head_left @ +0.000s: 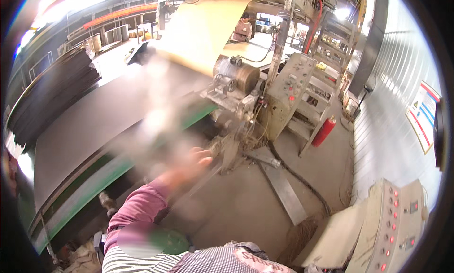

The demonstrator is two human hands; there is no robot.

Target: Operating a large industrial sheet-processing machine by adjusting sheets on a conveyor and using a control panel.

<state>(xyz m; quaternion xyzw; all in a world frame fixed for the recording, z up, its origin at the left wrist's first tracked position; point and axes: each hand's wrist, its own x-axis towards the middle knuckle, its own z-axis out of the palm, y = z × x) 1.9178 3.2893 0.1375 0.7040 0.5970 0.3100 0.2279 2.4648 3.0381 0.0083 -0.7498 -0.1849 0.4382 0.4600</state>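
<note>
My left hand (187, 171) reaches out ahead of my body in a maroon sleeve (142, 202). Its fingers look stretched out and somewhat apart, and I see nothing in them, though a hazy smear blurs part of the hand. It appears in front of the green-edged machine bed (106, 178), close to the metal parts at the bed's right end. Whether it touches anything I cannot tell. On the bed lies a wide, flat dark sheet (90, 126). My right hand is out of view.
A yellowish sheet (196, 29) hangs above a motor (243, 76). Right of it stand a control panel (293, 76), steps (302, 126) and a red extinguisher (324, 131). A metal plate (283, 192) and dark cable (302, 178) lie on the floor; a lit console (388, 225) stands near right.
</note>
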